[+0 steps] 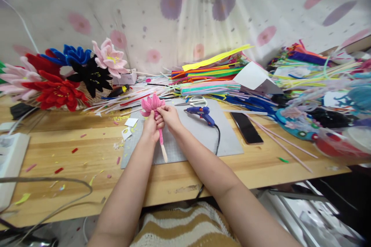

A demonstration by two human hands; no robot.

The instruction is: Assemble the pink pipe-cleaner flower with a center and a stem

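Note:
A pink fuzzy flower (152, 103), seemingly made of pipe cleaners, is held upright above the grey cutting mat (228, 139). My left hand (150, 126) is closed round its stem just under the petals. At the flower's base on the right, the thumb and fingers of my right hand (169, 117) pinch it. Below my hands the stem shows a pink upper part and a pale bare lower end (164, 153). To the right on the mat lie a blue glue gun (200, 113) and white-handled scissors (197, 101).
Bundles of coloured pipe cleaners (208, 77) line the back of the table. Finished fuzzy flowers (62, 88) stand at the left, near a white power strip (13, 166). A black phone (246, 127) lies right of the mat. The glue gun's cord (218, 141) runs over the front edge.

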